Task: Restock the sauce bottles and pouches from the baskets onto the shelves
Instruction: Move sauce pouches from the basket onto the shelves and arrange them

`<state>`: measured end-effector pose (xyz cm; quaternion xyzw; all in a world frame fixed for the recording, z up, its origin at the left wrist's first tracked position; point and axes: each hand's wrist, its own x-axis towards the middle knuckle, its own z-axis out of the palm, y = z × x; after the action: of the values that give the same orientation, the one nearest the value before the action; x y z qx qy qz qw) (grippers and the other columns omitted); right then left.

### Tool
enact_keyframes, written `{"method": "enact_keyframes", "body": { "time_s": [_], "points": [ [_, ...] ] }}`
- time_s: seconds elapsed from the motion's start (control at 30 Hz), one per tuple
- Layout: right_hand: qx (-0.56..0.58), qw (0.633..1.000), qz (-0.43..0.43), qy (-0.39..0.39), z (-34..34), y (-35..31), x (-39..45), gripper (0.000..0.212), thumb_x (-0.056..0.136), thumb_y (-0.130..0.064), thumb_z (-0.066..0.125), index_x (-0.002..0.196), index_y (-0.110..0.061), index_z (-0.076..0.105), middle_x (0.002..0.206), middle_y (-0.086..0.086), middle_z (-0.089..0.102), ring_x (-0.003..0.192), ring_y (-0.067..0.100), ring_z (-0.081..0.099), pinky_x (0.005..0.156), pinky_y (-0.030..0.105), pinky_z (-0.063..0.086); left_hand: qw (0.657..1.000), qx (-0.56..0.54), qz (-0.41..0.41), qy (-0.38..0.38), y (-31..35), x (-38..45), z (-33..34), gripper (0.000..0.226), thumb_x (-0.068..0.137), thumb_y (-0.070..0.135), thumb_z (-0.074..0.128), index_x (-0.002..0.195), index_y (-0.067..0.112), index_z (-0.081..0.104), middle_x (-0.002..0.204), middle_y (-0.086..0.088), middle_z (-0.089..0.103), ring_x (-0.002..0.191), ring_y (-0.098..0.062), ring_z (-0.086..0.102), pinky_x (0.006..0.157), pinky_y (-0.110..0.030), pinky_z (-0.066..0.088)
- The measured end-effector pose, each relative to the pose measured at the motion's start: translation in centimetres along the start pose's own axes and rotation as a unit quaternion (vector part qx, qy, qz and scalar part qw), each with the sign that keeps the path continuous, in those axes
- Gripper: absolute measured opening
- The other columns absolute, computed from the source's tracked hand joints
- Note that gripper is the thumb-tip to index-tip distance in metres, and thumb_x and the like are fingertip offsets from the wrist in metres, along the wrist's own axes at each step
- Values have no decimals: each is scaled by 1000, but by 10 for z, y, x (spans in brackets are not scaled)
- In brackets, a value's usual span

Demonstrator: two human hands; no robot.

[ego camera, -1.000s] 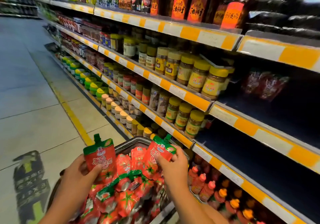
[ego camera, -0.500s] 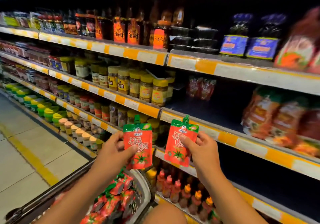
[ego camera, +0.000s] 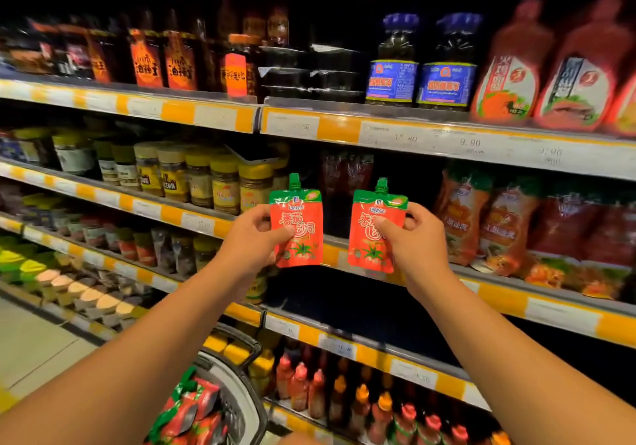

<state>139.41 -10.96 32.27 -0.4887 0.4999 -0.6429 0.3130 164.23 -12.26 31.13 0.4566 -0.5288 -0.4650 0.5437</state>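
Red pouches with green tops and green spouts sit one in each hand, both upright and side by side, apart from each other, in front of the middle shelf (ego camera: 344, 255). The left hand (ego camera: 253, 234) pinches the left pouch (ego camera: 299, 227) at its left edge, thumb across the front. The right hand (ego camera: 413, 234) grips the right pouch (ego camera: 373, 231) at its right edge, thumb on the printed face. Behind the two pouches the shelf bay is dark, with a few red packets (ego camera: 347, 172) far back in it.

Just right of that gap stand larger orange-red pouches (ego camera: 481, 224) in a row, packed close. Left of it, jars (ego camera: 223, 183) with yellow lids fill the same shelf. One shelf up are dark bottles (ego camera: 179, 59) with orange labels, two jars with blue labels (ego camera: 420, 79), and red squeeze bottles (ego camera: 550, 76) at the right end.

Low in the view, a basket (ego camera: 237, 396) with a grey rim holds a heap of more red-and-green pouches (ego camera: 192, 410), lying at all angles. Right of the basket, the bottom shelf carries small sauce bottles (ego camera: 344, 400) with red and orange caps, standing upright in rows. At the far left, tubs (ego camera: 89, 293) with green, yellow and pale lids line the lowest shelves beside the tiled floor (ego camera: 31, 348).
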Motion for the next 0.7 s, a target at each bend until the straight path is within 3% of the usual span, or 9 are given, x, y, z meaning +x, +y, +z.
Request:
{"method": "enact_keyframes", "body": {
  "time_s": [0.1, 0.17, 0.2, 0.3, 0.4, 0.47, 0.53, 0.63, 0.7],
  "points": [
    [-9, 1000, 11, 15, 4, -1, 27, 21, 92, -5, 75, 107, -17, 66, 94, 3, 78, 79, 14, 77, 67, 35, 65, 1000, 12, 7, -2, 4, 29, 10, 26, 94, 12, 73, 118, 20, 66, 106, -2, 78, 96, -20, 76, 75, -40, 62],
    [-31, 999, 19, 32, 10, 2, 46, 29, 91, -10, 77, 116, -17, 64, 105, 6, 76, 92, 24, 76, 80, 45, 65, 1000, 23, 15, 0, 6, 47, 17, 26, 94, 10, 73, 117, 19, 66, 107, -4, 77, 96, -20, 76, 73, -37, 60],
    [-46, 998, 19, 43, 13, 5, 56, 35, 90, -12, 79, 121, -16, 62, 111, 8, 74, 98, 28, 74, 84, 45, 63, 999, 29, 20, 4, 6, 56, 20, 25, 93, 9, 73, 115, 19, 66, 105, -4, 77, 95, -19, 76, 71, -34, 59],
    [-54, 996, 20, 62, 24, 17, 81, 57, 89, -12, 80, 140, -18, 56, 125, 12, 69, 95, 24, 71, 76, 36, 57, 999, 33, 29, 16, 2, 82, 31, 22, 92, 4, 73, 108, 18, 68, 97, -3, 78, 88, -17, 76, 63, -28, 57],
    [-60, 994, 51, 71, 32, 33, 99, 80, 90, -12, 80, 158, -17, 38, 156, 11, 48, 137, 30, 52, 107, 43, 50, 998, 46, 40, 21, -5, 103, 40, 23, 92, 5, 74, 104, 22, 65, 98, 0, 78, 88, -13, 75, 67, -26, 55],
    [-56, 995, 54, 63, 35, 42, 105, 84, 90, -10, 79, 160, -16, 33, 163, 10, 38, 149, 30, 38, 117, 43, 39, 997, 54, 43, 26, -11, 112, 44, 26, 91, 5, 74, 99, 27, 62, 98, 2, 76, 86, -11, 73, 63, -21, 52],
    [-67, 995, 52, 53, 34, 50, 105, 82, 91, -9, 78, 160, -17, 34, 161, 6, 41, 148, 26, 38, 116, 40, 39, 997, 70, 44, 12, -18, 118, 46, 29, 91, 2, 73, 100, 27, 61, 98, 1, 74, 88, -14, 71, 62, -21, 52],
    [-162, 986, 29, 31, 30, 57, 103, 55, 88, -5, 79, 130, -31, 53, 117, -8, 64, 118, 21, 58, 89, 29, 51, 993, 111, 44, -15, -23, 123, 43, 31, 92, 2, 71, 117, 17, 61, 106, -4, 74, 98, -19, 70, 77, -32, 56],
    [-224, 974, 30, 16, 28, 60, 101, 50, 85, -7, 81, 118, -32, 52, 105, -5, 63, 105, 24, 63, 86, 36, 55, 987, 149, 48, -30, -24, 125, 38, 42, 91, 3, 74, 127, 14, 57, 109, -3, 72, 101, -19, 69, 85, -35, 57]
  ]
}}
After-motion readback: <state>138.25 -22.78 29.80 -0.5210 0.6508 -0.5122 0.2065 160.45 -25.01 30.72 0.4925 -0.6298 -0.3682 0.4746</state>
